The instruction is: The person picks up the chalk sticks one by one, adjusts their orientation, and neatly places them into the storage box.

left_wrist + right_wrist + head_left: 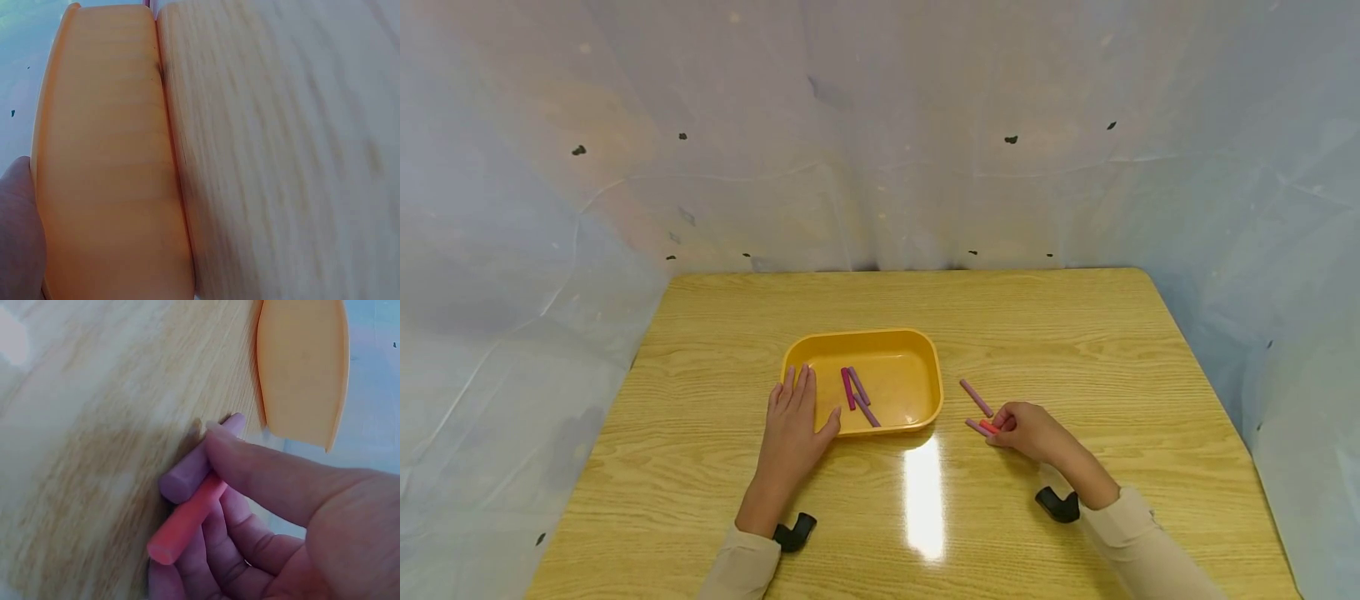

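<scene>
Sticks, slim, cylindrical and chalk-like, lie in two groups, three inside a yellow-orange rectangular tray with rounded corners [910, 375] and three beyond its right end, all on a light wood-grain bench [1075, 333]. The hands are occupied differently. The right hand [1033, 433] has thumb and fingers closed around a coral-red stick [181, 528], low over the bench. A dull-purple stick [184, 478] lies alongside the coral-red one, with the thumb tip across it; whether it too is gripped, I cannot tell. Just beyond that hand, a mauve stick [976, 397] rests slantwise on the bench, between the fingers and the tray.

The left hand [793, 425] lies over the tray's left end, fingers extended and slightly spread, the thumb angled away toward the near rim. It holds none of the sticks.

Inside the tray, a magenta stick [847, 388] and a purple stick [859, 386] have their far ends close together, while a second purple stick [867, 411] slants toward the near right.

Beige sleeves [1138, 542] cover both forearms, and a black curved fitting [795, 532] shows at the left wrist. Behind the bench hangs pale plastic sheeting [880, 125].
</scene>
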The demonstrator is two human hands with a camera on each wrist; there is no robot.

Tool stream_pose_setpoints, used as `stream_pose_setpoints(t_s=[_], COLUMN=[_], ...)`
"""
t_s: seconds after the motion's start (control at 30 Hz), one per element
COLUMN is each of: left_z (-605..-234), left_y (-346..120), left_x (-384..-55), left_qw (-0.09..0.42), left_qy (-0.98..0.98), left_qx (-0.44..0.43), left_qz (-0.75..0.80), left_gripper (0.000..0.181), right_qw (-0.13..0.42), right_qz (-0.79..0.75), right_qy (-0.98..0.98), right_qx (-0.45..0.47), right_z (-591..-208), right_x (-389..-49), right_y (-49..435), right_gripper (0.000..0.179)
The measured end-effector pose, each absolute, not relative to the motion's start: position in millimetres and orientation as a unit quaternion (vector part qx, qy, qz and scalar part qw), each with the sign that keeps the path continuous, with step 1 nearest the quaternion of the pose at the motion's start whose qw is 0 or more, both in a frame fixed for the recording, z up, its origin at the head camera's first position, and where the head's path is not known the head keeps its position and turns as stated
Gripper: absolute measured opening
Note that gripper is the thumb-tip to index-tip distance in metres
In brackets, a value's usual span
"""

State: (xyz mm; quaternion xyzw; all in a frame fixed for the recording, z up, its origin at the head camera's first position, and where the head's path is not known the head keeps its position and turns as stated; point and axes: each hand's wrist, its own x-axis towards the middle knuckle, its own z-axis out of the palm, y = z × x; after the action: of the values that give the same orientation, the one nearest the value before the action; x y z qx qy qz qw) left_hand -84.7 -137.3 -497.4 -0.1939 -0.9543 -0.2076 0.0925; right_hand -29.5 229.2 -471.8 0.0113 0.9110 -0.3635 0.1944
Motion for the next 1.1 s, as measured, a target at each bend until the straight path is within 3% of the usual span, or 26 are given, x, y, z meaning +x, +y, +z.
stream_pose_setpoints(t_s=[0.6, 1.1], left_z=[-495, -495], left_y=[-137, -137], left_x=[-84, -84], left_qw=[0.086, 0.087], left_qy=[-0.955, -0.955], left_qx=[-0.19, -0.193], left_qz=[-0.21, -0.21], left_gripper=[0.075, 0.077], right_qw=[0.191, 0.173], right_qz=[-0.397, -0.413], right_qy=[0.898, 0.894], right_qx=[-0.005, 0.005], right_z=[-463, -452], right_x=[-31, -39], right_y=[239, 243], right_gripper=[0.012, 0.023])
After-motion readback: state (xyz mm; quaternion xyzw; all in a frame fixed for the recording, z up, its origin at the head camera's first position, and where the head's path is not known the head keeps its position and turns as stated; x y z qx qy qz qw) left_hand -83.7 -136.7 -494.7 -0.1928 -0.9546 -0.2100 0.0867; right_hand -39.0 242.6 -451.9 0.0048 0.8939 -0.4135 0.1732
